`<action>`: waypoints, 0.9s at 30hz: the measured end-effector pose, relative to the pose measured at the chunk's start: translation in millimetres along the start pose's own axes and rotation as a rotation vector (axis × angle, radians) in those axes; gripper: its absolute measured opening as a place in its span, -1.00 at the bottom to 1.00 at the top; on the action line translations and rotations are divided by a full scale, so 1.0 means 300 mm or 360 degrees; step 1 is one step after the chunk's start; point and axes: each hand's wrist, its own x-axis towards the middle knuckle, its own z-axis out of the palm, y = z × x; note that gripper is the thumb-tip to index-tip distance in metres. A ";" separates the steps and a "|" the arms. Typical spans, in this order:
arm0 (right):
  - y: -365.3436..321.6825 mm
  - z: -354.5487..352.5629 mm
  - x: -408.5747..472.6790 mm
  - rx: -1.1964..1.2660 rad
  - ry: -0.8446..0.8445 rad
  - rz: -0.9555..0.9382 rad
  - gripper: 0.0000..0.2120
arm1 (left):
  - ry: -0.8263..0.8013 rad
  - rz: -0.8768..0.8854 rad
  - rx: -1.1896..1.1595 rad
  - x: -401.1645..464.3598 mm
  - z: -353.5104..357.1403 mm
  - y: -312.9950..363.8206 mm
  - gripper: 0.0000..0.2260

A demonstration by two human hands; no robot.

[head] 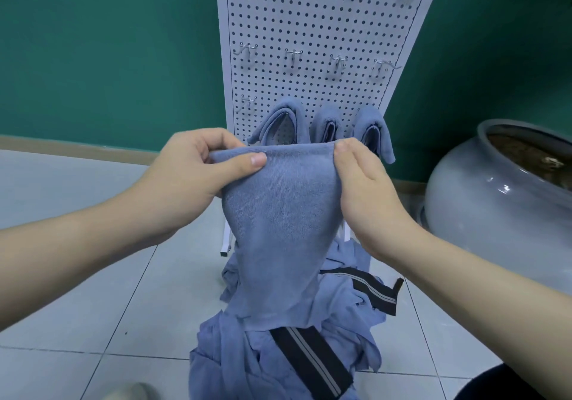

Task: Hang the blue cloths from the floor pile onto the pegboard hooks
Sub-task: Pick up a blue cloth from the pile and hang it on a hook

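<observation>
Pegboard [309, 28] behind floor pile [340, 306], held cloth [278, 214] between them, pot [501, 195] right

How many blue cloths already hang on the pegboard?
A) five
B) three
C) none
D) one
B: three folded cloths hang side by side on the pegboard's lowest hook row, behind the cloth that the left hand and right hand hold up.

Blue cloth [278, 220] held upright above floor pile [288, 353].
</observation>
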 end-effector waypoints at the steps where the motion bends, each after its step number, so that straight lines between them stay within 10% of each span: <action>1: -0.002 0.001 0.001 -0.0052 -0.0003 -0.0077 -0.68 | 0.0038 0.0015 -0.0009 -0.001 0.002 0.002 -0.75; 18: 0.022 -0.065 0.058 0.0473 -0.0337 0.0141 -0.64 | 0.0005 0.0032 0.0328 0.018 -0.066 0.022 -0.90; 24: 0.012 -0.032 0.039 0.0730 -0.0368 0.0295 -0.61 | -0.0594 -0.0416 -0.0374 0.013 -0.041 -0.019 -0.60; 27: 0.019 -0.012 0.033 0.0810 -0.0388 0.0371 -0.62 | -0.0431 -0.0516 -0.0334 0.009 -0.004 -0.048 -0.66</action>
